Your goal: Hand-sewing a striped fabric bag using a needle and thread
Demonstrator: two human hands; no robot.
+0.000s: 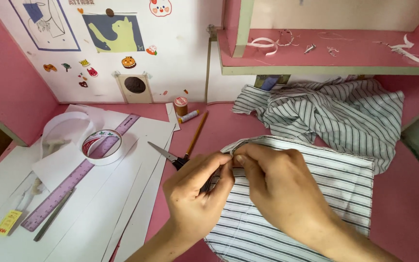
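Pinching the folded edge of the white, black-striped cotton fabric panel (311,194), your left hand (197,194) and right hand (280,187) grasp it together, just beside the black-handled steel scissors (168,155).

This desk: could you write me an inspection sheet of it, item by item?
Surface: pink desk, white paper sheets on its left part.
Job's things: striped fabric piece, edge pinched by both hands.
Clutter: scissors, pencil, purple ruler, tape roll, thread spools, crumpled striped cloth.
Hands: left hand and right hand, fingertips meeting at the fabric edge.
Cables: nothing seen.
Surroundings: pink shelf, stickered white wall.
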